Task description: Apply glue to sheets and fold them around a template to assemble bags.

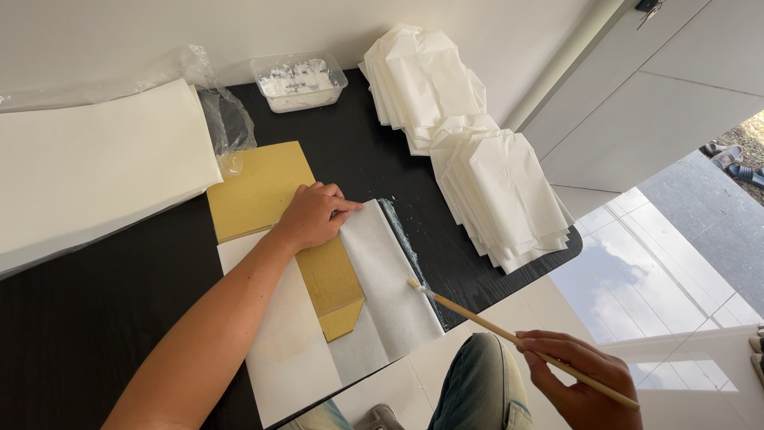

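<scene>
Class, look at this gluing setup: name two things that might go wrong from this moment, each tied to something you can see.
1. The brush held by the right hand reaches the white sheet right at the table edge; paste may smear further onto the black top, already streaked.
2. Only the left hand pins the yellow template; a slip might skew the fold.

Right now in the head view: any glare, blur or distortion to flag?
Head view: mostly sharp; the glossy floor at right mirrors bright sky, and sunlight is harsh at the far right edge. Wide-angle bending shows at the table edges. The left hand casts a soft shadow on the white sheet; the right hand and brush stay crisp.
</scene>
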